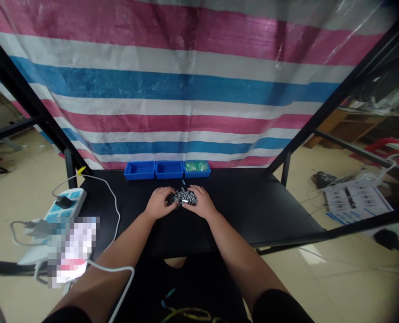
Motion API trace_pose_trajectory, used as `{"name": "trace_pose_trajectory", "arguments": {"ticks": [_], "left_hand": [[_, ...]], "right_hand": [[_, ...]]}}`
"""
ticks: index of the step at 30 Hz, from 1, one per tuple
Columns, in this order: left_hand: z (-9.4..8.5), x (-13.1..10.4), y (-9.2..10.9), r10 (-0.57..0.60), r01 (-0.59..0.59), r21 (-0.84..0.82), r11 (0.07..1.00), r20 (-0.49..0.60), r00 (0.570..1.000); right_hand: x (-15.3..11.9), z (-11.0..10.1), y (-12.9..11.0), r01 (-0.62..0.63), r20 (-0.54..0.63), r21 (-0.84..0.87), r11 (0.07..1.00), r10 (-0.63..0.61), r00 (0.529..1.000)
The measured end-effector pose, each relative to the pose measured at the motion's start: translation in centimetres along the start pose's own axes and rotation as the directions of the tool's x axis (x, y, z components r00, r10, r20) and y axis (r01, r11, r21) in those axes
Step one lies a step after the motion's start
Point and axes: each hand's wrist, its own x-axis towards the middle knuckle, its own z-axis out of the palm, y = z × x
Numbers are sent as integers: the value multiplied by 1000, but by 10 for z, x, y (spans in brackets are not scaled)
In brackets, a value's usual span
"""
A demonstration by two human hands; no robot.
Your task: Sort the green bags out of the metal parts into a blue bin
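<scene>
A pile of small grey metallic cylinder-shaped pieces lies on the black tabletop. My left hand cups its left side, thumb and fingers spread apart, with darker pieces beside the fingertips. From the right, my right hand curves around the other side, its thumb also apart from the fingers. Both hands rest low at the table and touch the edges of the pile; neither is closed around a piece that I can make out. One loose piece lies just beyond the pile. Exact details of the pieces are too small to tell.
Along the back edge stand a left blue tray, a middle blue tray and a right blue tray holding green items. A power strip with white cables is at left. A striped sheet hangs behind.
</scene>
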Motion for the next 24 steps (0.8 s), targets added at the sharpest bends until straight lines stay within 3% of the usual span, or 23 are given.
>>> {"name": "trace_pose_trajectory", "arguments": {"ticks": [4,7,14,19,24], "left_hand": [[-7,-17,-9,-60,53,85,995,82,995],[-5,-22,-15,-75,49,143,989,183,980],[7,-12,-20,-42,-10,170,985,296,954],[6,-9,-17,13,-71,161,984,339,941],[14,-5,-7,55,-113,153,982,340,939]], "right_hand": [[-10,-7,6,-107,59,-92,990,113,992],[-12,-5,8,-109,130,-159,981,131,983],[4,8,3,63,292,-101,993,-31,956],[12,9,0,114,380,-36,993,-92,920],[17,23,-18,116,356,56,992,-129,925]]}}
